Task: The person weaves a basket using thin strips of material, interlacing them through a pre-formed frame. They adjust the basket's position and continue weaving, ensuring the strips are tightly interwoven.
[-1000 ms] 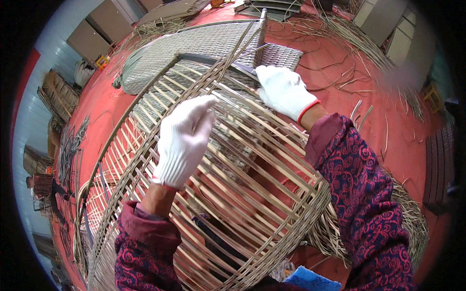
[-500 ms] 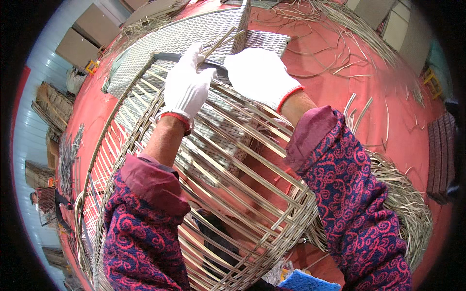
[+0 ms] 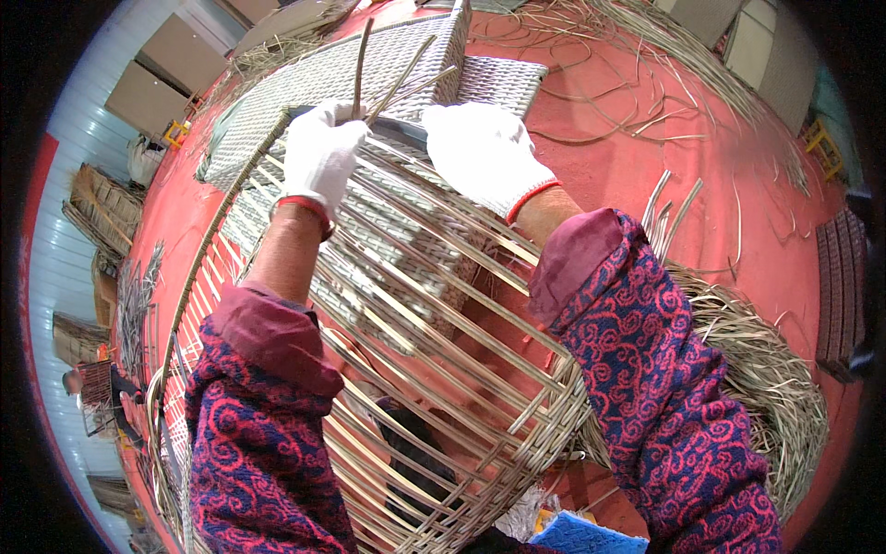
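A partly woven wicker frame (image 3: 554, 406) stretches before me, its long strands running lengthwise with gaps between them. Along its far end lies a dark flat rail (image 3: 406, 129). My left hand (image 3: 318, 157), in a white glove with a red cuff edge, is closed at this end around a brown wicker strand (image 3: 361, 65) that sticks up from the fingers. Two lighter strand ends (image 3: 406, 78) fan out beside it. My right hand (image 3: 484, 157), gloved the same way, is closed over the rail's right part; its fingertips are hidden.
A grey-white woven wicker piece (image 3: 388, 60) stands beyond the frame. Loose strands (image 3: 637, 102) lie on the red floor (image 3: 674, 157), and a big strand bundle (image 3: 766, 369) sits at right. A blue pad (image 3: 591, 535) is near me. Far left is another person (image 3: 120, 392).
My left hand has shifted left and slightly down, away from the right hand. A brown strand now stands upright from its fingers. The right hand has barely moved.
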`<state>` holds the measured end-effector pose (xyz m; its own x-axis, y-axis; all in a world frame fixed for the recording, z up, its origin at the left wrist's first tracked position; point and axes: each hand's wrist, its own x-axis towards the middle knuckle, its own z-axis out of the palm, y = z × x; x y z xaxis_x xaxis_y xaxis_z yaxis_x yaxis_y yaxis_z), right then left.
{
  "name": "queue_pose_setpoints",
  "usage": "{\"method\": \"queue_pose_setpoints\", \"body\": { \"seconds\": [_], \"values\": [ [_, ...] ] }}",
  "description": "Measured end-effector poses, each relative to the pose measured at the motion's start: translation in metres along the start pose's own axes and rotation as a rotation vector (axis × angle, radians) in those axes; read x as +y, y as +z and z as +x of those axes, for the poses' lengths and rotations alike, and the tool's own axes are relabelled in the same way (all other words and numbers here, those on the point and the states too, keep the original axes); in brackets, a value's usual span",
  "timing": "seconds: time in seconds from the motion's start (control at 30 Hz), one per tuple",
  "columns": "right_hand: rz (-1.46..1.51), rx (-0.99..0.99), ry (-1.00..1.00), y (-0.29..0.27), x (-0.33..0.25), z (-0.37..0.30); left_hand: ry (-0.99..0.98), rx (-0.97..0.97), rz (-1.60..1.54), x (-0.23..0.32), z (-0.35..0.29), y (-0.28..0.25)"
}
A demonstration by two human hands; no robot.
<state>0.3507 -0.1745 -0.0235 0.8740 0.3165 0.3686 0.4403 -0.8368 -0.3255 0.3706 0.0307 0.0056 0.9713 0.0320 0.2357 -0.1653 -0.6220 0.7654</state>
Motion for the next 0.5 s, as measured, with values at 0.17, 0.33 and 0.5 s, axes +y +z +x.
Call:
{"method": "queue_pose_setpoints", "body": {
  "seconds": [0.17, 0.33, 0.5],
  "values": [
    [0.001, 0.008, -0.078, 0.003, 0.008, 0.005, -0.031, -0.127, -0.221, 0.018, -0.026, -0.015],
    [0.057, 0.09, -0.078, 0.007, 0.012, 0.006, -0.072, -0.242, 0.066, 0.026, -0.038, -0.019],
    [-0.021, 0.045, -0.095, 0.006, 0.011, 0.004, 0.023, -0.228, -0.1, 0.026, -0.046, -0.027]
  ]
}}
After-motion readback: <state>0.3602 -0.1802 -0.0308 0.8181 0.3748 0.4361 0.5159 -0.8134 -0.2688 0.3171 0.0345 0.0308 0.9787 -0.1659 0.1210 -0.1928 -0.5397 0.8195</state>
